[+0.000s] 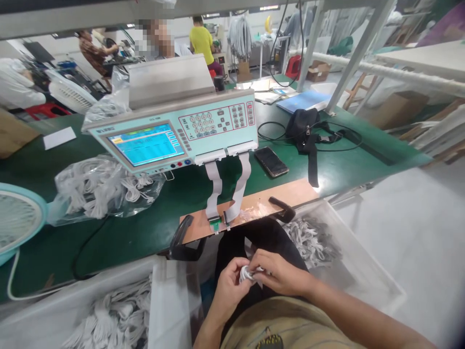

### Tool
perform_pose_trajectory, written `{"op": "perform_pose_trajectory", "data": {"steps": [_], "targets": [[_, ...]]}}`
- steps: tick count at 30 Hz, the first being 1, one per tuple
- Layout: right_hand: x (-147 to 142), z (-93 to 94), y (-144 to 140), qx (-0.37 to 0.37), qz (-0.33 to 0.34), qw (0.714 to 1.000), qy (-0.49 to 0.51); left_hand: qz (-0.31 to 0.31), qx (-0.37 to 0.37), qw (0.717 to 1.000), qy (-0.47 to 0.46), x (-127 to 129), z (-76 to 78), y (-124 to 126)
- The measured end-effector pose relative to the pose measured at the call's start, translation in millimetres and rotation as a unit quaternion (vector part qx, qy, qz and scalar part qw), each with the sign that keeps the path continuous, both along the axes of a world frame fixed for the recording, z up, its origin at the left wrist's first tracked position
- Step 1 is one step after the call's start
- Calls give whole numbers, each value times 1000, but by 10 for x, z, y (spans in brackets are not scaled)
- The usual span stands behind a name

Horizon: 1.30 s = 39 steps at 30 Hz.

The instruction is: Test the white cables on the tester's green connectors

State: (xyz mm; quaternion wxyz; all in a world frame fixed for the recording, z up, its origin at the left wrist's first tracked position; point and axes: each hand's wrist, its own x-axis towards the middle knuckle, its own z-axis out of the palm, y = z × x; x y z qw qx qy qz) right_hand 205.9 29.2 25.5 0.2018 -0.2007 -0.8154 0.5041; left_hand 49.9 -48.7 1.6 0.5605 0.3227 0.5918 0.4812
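Cable (248, 273), a small white coil, sat pinched between my left hand (228, 286) and right hand (279, 275), both closed on it, just below the tester (170, 131) and its board (250, 206). I judged it light, limp and springy, likely to uncoil if loosened, so best held across the bundled middle. More coils lay in the bin (348, 271) right of the board.

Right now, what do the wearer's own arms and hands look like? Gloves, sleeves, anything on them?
Both are bare: no gloves on the left hand or right hand, and no rings, watch or wristband visible. The forearms are uncovered, with no sleeve cuffs in frame. The only clothing showing is a tan shirt with a small dark print at the bottom edge.
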Motion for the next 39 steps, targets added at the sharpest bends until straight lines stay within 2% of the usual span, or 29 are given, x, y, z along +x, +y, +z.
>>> {"op": "perform_pose_trajectory", "data": {"steps": [3, 7, 9, 14, 16, 18, 22, 24, 27, 32, 39], "targets": [[-16, -28, -7, 11, -15, 1000, 2, 2, -9, 1000, -6, 23, 27, -3], [-74, -90, -15, -57, -138, 989, 21, 14, 15, 999, -49, 49, 58, -6], [-113, -106, -1, -76, -170, 982, 28, 18, 2, 997, -68, 35, 65, 18], [-275, -100, 85, -34, -135, 990, 11, 30, -74, 995, -63, -78, 157, 167], [-358, -69, 135, -71, -148, 986, 16, 39, -62, 996, -48, -125, 214, 212], [-433, -29, 180, -103, -163, 981, 32, 80, -26, 996, -12, -160, 236, 222], [-555, -48, 221, -52, -161, 985, 43, 154, 42, 984, 79, -194, 96, 167], [-613, -124, 224, -86, -163, 982, 37, 156, 43, 983, 86, -203, -22, 143], [-706, -232, 236, -179, -176, 967, 45, 162, 38, 983, 76, -219, -142, 148], [-850, -233, 299, -222, -178, 957, 60, 175, 44, 982, 63, -257, -147, 213], [-888, -215, 339, -264, -188, 944, 60, 145, 22, 989, 26, -314, -171, 246]]}}
